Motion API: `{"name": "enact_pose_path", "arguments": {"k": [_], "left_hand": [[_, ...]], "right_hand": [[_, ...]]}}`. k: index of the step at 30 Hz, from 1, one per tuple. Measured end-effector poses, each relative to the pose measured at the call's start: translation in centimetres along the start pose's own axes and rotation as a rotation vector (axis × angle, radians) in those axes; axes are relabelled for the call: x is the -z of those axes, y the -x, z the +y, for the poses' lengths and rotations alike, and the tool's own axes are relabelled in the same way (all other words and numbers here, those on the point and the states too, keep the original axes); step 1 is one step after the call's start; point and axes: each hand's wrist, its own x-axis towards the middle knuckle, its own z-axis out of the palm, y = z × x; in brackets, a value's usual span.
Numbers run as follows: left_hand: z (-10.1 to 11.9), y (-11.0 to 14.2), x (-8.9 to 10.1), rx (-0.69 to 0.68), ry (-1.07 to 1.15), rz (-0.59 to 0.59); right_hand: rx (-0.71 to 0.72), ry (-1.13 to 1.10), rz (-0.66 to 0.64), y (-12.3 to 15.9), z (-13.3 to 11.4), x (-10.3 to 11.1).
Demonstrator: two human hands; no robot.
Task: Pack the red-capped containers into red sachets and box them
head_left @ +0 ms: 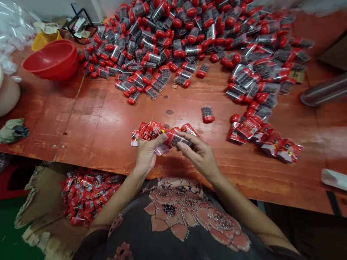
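Observation:
Near the front of the table, both hands meet around a small clear container with a red cap (pixel 180 139) and dark contents. My right hand (pixel 201 155) has its fingers wrapped round the clear end. My left hand (pixel 148 152) is closed at the red end, thumb on top; a see-through piece hangs under it, and I cannot make out whether that is a separate wrapper. Just behind the fingers lie red printed packets (pixel 150 130), partly hidden by the hands. One single container (pixel 208 114) stands apart, right of the hands.
A big heap of red-capped containers (pixel 173 29) fills the back. Red printed packets (pixel 269 139) lie at right, near a clear tube (pixel 334 87). At left are a red bowl (pixel 50 61), a white tub (pixel 6 93) of red pieces and a cloth (pixel 12 130). Below, a carton (pixel 38 213) holds packets.

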Motion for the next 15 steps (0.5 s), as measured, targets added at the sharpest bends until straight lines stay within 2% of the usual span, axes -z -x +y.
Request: {"name": "enact_pose_path", "arguments": {"k": [5, 10, 15], "left_hand": [[-0.1, -0.1, 0.1, 0.022, -0.036, -0.059], [0.0, -0.2, 0.3, 0.012, -0.064, -0.092], [0.0, -0.2, 0.3, 0.005, -0.048, -0.109]], "right_hand": [[-0.072, -0.158, 0.065, 0.3, 0.4, -1.0], [-0.177, -0.313, 0.032, 0.5, 0.8, -1.5], [-0.188, -0.361, 0.022, 0.4, 0.9, -1.5]]}}
